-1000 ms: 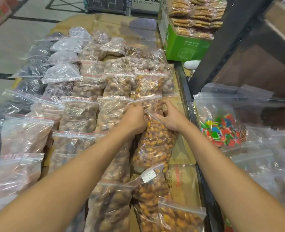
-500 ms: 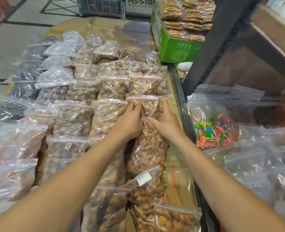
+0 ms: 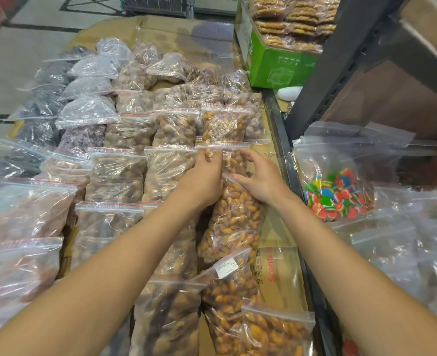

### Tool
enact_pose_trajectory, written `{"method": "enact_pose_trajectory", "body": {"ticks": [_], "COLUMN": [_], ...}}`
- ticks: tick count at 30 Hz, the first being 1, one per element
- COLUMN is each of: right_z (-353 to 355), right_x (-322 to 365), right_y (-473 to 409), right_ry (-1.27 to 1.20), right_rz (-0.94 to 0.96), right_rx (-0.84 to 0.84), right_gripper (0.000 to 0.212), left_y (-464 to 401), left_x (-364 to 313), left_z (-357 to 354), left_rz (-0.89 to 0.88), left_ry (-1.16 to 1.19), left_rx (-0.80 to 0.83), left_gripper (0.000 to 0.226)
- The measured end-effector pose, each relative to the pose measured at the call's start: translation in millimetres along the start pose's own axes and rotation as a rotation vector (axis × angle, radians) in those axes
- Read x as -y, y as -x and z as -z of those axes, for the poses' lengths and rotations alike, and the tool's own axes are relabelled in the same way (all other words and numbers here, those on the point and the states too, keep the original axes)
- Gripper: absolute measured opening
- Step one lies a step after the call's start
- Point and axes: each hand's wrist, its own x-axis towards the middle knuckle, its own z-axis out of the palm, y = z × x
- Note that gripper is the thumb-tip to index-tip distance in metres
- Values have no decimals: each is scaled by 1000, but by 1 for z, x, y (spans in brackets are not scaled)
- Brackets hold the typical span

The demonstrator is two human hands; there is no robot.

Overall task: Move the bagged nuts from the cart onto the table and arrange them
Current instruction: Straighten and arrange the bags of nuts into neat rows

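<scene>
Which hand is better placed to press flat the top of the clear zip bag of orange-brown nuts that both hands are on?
Probably the left hand: its fingers already reach the zip edge of the clear bag of orange-brown nuts. The right hand lies lower, along the bag's right side.

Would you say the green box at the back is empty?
No, the green box is piled with bagged flat cakes.
</scene>
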Motion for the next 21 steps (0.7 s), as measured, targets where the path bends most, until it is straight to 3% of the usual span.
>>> {"method": "enact_pose_trajectory", "body": {"ticks": [4, 8, 12, 15, 18, 21], "right_z": [1, -2, 2, 3, 0, -1], "right_x": [6, 9, 11, 6, -1, -1], "right_y": [1, -6, -1, 6, 11, 9], "right_ry": [189, 281, 247, 167, 111, 111], "right_rz": [49, 18, -17, 1, -22, -48], "right_rx": [144, 234, 245, 168, 78, 85], "right_gripper": [84, 98, 97, 83, 69, 68], "left_y": [-1, -4, -10, -9, -4, -1], "left_x": [7, 2, 10, 21, 19, 9], "left_z": [-3, 5, -1, -5, -7, -3], "left_rz": [-53, 4, 1, -60, -38, -12], "left_ry": [-165, -173, -116, -98, -164, -218], "left_rx": [104, 238, 258, 204, 191, 212], "left_gripper": [77, 86, 88, 94, 89, 85]}}
